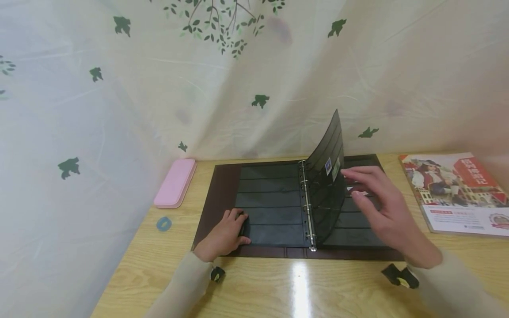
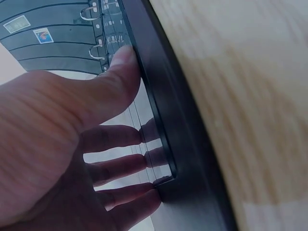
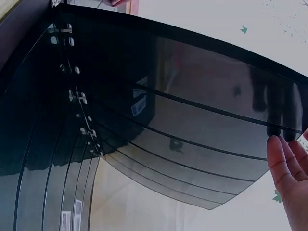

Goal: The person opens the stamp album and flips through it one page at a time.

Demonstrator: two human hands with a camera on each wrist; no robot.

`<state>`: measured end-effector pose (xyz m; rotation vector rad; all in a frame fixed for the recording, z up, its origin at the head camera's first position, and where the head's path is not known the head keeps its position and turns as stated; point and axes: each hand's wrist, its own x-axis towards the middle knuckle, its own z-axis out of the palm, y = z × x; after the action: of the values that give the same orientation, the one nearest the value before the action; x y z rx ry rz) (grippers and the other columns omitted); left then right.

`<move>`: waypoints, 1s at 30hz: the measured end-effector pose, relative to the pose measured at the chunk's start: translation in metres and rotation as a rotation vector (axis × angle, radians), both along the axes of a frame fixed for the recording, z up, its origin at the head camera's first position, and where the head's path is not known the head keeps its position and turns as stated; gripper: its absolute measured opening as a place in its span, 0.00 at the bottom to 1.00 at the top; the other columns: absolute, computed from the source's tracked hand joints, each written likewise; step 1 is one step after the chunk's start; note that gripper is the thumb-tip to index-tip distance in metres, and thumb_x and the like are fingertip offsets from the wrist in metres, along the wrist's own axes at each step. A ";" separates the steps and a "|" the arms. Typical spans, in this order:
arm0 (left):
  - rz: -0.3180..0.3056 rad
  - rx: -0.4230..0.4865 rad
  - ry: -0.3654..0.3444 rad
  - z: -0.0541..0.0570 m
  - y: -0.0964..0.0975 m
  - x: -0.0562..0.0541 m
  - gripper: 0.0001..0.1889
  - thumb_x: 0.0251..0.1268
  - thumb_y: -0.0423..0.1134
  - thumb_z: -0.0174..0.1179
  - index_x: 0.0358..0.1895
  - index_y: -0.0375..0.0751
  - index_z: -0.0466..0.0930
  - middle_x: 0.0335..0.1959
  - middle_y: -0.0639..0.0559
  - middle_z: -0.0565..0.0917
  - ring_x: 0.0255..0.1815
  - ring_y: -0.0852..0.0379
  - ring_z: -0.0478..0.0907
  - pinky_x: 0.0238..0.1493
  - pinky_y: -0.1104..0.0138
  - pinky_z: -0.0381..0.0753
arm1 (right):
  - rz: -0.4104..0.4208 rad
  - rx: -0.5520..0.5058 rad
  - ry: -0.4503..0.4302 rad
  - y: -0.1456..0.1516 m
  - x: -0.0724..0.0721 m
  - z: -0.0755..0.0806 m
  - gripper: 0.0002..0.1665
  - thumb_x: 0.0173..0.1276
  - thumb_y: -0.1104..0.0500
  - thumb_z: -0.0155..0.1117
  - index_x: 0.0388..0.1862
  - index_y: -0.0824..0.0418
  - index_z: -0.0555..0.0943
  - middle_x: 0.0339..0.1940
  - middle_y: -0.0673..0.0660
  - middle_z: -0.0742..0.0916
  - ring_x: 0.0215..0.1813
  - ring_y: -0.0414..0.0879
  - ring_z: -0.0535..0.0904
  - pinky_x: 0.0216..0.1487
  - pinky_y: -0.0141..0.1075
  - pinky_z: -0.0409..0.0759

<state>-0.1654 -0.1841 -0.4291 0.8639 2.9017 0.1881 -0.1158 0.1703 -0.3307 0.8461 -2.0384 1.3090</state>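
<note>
My right hand (image 1: 383,203) is closer, raised page (image 1: 329,187) just left, hinged near-to-far; fingertips touching it, thumb apart. Left hand (image 1: 224,234): fingers loosely spread.

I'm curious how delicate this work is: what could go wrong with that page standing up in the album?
The raised page could flop back, since it curves and the right hand seems to touch it only with its fingertips. The two small stamp-like pieces on it might slip out if it bends sharply. The page could also strain at the metal ring spine if tugged.
</note>
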 end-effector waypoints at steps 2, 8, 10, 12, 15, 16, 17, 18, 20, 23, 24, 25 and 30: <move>-0.005 0.004 0.006 0.000 0.000 0.000 0.35 0.57 0.49 0.66 0.62 0.29 0.69 0.60 0.33 0.67 0.57 0.40 0.64 0.54 0.58 0.72 | 0.005 0.000 -0.010 0.002 -0.005 -0.007 0.22 0.61 0.77 0.52 0.56 0.74 0.75 0.52 0.65 0.78 0.54 0.45 0.73 0.51 0.27 0.72; -0.006 -0.011 0.008 -0.001 -0.001 -0.001 0.35 0.58 0.50 0.66 0.62 0.30 0.69 0.60 0.34 0.67 0.57 0.41 0.64 0.54 0.58 0.71 | 0.014 -0.001 -0.042 0.005 -0.014 -0.021 0.26 0.61 0.77 0.52 0.61 0.70 0.73 0.54 0.63 0.77 0.55 0.44 0.72 0.51 0.28 0.72; -0.002 -0.014 0.005 -0.002 -0.001 -0.001 0.35 0.58 0.50 0.65 0.62 0.30 0.69 0.60 0.34 0.67 0.57 0.41 0.63 0.54 0.58 0.71 | 0.032 -0.011 -0.057 0.005 -0.015 -0.022 0.28 0.61 0.78 0.52 0.62 0.70 0.72 0.54 0.63 0.77 0.55 0.45 0.72 0.51 0.28 0.72; -0.002 -0.010 0.004 -0.003 -0.001 -0.002 0.35 0.58 0.50 0.65 0.62 0.30 0.69 0.60 0.34 0.67 0.57 0.41 0.63 0.54 0.57 0.71 | 0.050 -0.021 -0.069 0.004 -0.015 -0.023 0.30 0.61 0.78 0.52 0.64 0.70 0.70 0.55 0.64 0.76 0.56 0.47 0.72 0.52 0.29 0.72; 0.000 -0.006 -0.001 -0.003 -0.001 -0.002 0.35 0.58 0.50 0.65 0.62 0.31 0.69 0.60 0.35 0.67 0.57 0.41 0.63 0.54 0.57 0.71 | 0.065 -0.033 -0.082 0.003 -0.016 -0.024 0.32 0.61 0.79 0.52 0.66 0.70 0.68 0.56 0.63 0.76 0.56 0.50 0.73 0.52 0.31 0.72; 0.000 -0.005 -0.002 -0.003 -0.001 -0.002 0.35 0.58 0.50 0.65 0.63 0.31 0.69 0.60 0.35 0.67 0.57 0.41 0.63 0.54 0.57 0.71 | 0.062 -0.033 -0.086 0.003 -0.016 -0.024 0.32 0.61 0.78 0.52 0.66 0.69 0.67 0.56 0.62 0.76 0.55 0.49 0.73 0.52 0.30 0.73; 0.001 -0.004 -0.003 -0.003 -0.001 -0.002 0.35 0.58 0.50 0.65 0.63 0.31 0.69 0.60 0.35 0.67 0.57 0.41 0.63 0.54 0.57 0.71 | 0.056 -0.030 -0.090 0.003 -0.016 -0.025 0.33 0.61 0.78 0.52 0.67 0.68 0.67 0.57 0.62 0.76 0.55 0.49 0.73 0.52 0.30 0.73; 0.002 -0.004 -0.004 -0.003 -0.001 -0.002 0.35 0.58 0.50 0.65 0.63 0.31 0.69 0.60 0.35 0.66 0.57 0.41 0.63 0.54 0.58 0.71 | 0.049 -0.027 -0.097 0.003 -0.016 -0.025 0.33 0.61 0.78 0.52 0.67 0.67 0.67 0.57 0.61 0.76 0.55 0.48 0.74 0.52 0.30 0.73; 0.003 -0.003 -0.005 -0.002 -0.001 -0.002 0.35 0.58 0.50 0.65 0.63 0.31 0.68 0.61 0.35 0.66 0.57 0.41 0.63 0.54 0.58 0.71 | 0.040 -0.022 -0.111 0.003 -0.016 -0.026 0.34 0.61 0.78 0.52 0.68 0.66 0.66 0.57 0.60 0.76 0.55 0.47 0.74 0.51 0.30 0.73; 0.004 -0.005 -0.007 -0.003 -0.001 -0.002 0.35 0.58 0.50 0.65 0.63 0.31 0.68 0.61 0.35 0.66 0.58 0.41 0.63 0.54 0.58 0.71 | 0.031 -0.016 -0.137 0.003 -0.016 -0.027 0.35 0.61 0.77 0.53 0.68 0.64 0.66 0.58 0.58 0.76 0.56 0.46 0.74 0.51 0.29 0.73; 0.004 -0.005 -0.008 -0.003 -0.001 -0.002 0.35 0.58 0.51 0.65 0.63 0.31 0.68 0.61 0.35 0.66 0.58 0.41 0.63 0.54 0.58 0.71 | 0.029 -0.014 -0.148 0.003 -0.016 -0.027 0.35 0.61 0.77 0.53 0.69 0.63 0.66 0.59 0.58 0.76 0.56 0.46 0.74 0.51 0.28 0.73; 0.004 -0.005 -0.008 -0.003 -0.001 -0.002 0.35 0.58 0.51 0.65 0.63 0.31 0.68 0.61 0.35 0.66 0.58 0.41 0.63 0.54 0.58 0.71 | 0.028 -0.012 -0.156 0.002 -0.016 -0.028 0.35 0.62 0.77 0.53 0.69 0.62 0.66 0.59 0.58 0.75 0.56 0.46 0.74 0.51 0.28 0.73; 0.003 -0.006 -0.008 -0.003 -0.001 -0.002 0.35 0.58 0.50 0.65 0.63 0.31 0.68 0.61 0.35 0.66 0.58 0.41 0.63 0.54 0.58 0.71 | 0.024 0.004 -0.172 0.000 -0.016 -0.029 0.35 0.62 0.77 0.54 0.69 0.61 0.65 0.61 0.59 0.75 0.55 0.47 0.74 0.49 0.27 0.73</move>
<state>-0.1677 -0.1851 -0.4325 0.8552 2.8946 0.1823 -0.1315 0.1701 -0.3601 0.7851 -2.1688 1.4356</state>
